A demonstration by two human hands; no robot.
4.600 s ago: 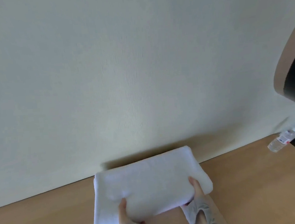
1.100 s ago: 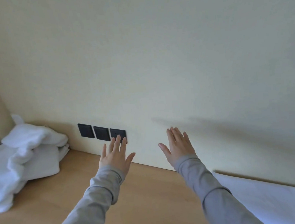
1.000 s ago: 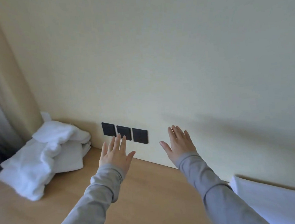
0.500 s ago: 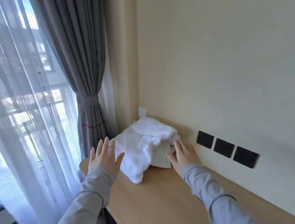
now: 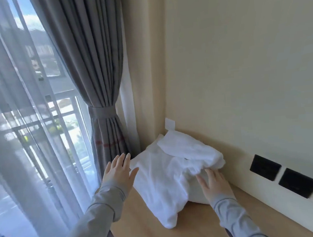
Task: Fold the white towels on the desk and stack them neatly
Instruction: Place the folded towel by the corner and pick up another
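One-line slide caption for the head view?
Open left hand and right hand reach for the crumpled white towel pile on the light wooden desk.

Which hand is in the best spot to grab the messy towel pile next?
Probably the right hand: its fingertips meet a fold of the crumpled towels, while the left hand hovers open beside their edge.

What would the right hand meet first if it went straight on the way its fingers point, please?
The right hand would meet the pile of white towels: its fingertips seem to be at the pile's near edge, though whether they touch is unclear.
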